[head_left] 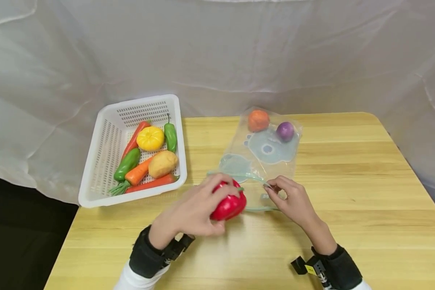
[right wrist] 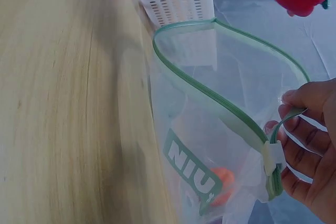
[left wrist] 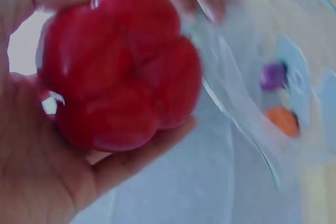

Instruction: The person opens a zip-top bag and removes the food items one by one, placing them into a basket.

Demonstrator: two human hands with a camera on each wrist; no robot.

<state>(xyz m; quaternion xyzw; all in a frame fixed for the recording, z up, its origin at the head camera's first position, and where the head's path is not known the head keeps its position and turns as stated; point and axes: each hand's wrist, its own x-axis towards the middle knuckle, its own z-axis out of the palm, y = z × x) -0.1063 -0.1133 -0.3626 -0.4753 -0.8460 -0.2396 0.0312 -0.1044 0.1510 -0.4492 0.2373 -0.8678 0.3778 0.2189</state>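
Note:
My left hand (head_left: 199, 205) grips a red bell pepper (head_left: 229, 204) beside the mouth of a clear zip bag (head_left: 235, 149). In the left wrist view the fingers and thumb curve round the pepper (left wrist: 126, 66), its lobed base facing the camera. My right hand (head_left: 291, 199) pinches the bag's green-edged rim near the white slider (right wrist: 273, 157). The mouth of the bag gapes in the right wrist view, the pepper above it. Inside the bag, toward its far end, lie an orange round vegetable (head_left: 259, 121) and a purple onion-like ball (head_left: 285, 131).
A white plastic basket (head_left: 90, 177) stands left on the wooden table (head_left: 366, 181). It holds a yellow pumpkin (head_left: 150, 138), a potato (head_left: 163, 163), carrots (head_left: 137, 173), and green peppers (head_left: 127, 164). A pale curtain (head_left: 217, 52) hangs behind the table's back edge.

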